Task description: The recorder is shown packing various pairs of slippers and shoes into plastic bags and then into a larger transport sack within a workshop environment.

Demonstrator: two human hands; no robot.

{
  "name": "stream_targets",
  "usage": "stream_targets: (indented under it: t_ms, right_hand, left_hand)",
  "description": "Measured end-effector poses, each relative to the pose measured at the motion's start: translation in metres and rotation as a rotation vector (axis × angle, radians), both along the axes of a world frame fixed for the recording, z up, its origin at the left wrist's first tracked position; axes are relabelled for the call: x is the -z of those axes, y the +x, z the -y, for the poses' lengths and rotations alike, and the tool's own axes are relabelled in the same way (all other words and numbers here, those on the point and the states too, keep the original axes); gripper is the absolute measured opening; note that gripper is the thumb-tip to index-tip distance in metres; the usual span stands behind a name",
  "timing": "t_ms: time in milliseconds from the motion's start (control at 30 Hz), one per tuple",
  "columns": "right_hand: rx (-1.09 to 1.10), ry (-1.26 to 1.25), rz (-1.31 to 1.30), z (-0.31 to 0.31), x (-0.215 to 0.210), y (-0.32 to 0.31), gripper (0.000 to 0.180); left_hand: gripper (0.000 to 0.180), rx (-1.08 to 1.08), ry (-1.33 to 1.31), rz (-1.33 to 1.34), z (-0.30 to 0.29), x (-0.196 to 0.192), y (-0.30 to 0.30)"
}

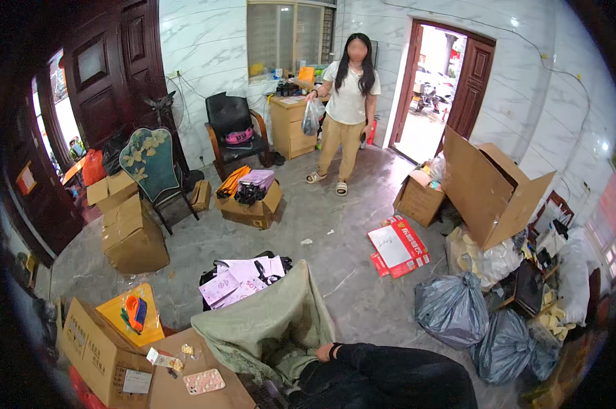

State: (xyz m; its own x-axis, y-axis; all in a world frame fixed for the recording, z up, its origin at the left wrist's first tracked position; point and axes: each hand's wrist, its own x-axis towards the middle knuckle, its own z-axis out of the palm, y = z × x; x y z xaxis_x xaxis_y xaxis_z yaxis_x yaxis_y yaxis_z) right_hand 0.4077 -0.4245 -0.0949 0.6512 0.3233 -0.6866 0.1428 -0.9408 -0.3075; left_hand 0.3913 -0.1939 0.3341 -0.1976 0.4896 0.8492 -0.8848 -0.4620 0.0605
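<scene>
A pale green woven sack (264, 317) stands propped in front of me, its mouth gaping and its top edge peaked. My right hand (326, 352), reaching out of a black sleeve, is closed on the sack's right rim. I cannot see my left hand. Just beyond the sack lies a pile of light purple printed packets (236, 283) with black pieces among them. To the sack's left is a cardboard surface (175, 385) with a patterned phone case (204, 382) and small packets on it.
A brown carton (100, 358) and a yellow bag (134, 317) stand at the near left. Grey stuffed bags (451, 310) and a flattened red-white box (398, 247) lie right. A person (349, 102) stands at the back holding a plastic bag. An open carton (253, 208) holds folded packets.
</scene>
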Motion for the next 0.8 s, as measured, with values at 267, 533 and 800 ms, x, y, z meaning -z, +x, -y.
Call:
stream_targets:
  t_ms: [267, 533, 800]
  right_hand:
    - [-0.045, 0.010, -0.092, 0.060, 0.045, 0.033, 0.021]
    - [-0.025, 0.026, -0.116, 0.046, -0.038, 0.097, 0.026]
    - [-0.003, 0.025, -0.153, 0.064, -0.043, 0.118, 0.025]
  left_hand:
    - [0.020, 0.135, 0.047, 0.030, 0.034, -0.014, 0.043]
    - [0.019, 0.190, 0.097, 0.041, 0.065, -0.003, 0.095]
    - [0.018, 0.275, 0.102, 0.052, 0.099, -0.004, 0.125]
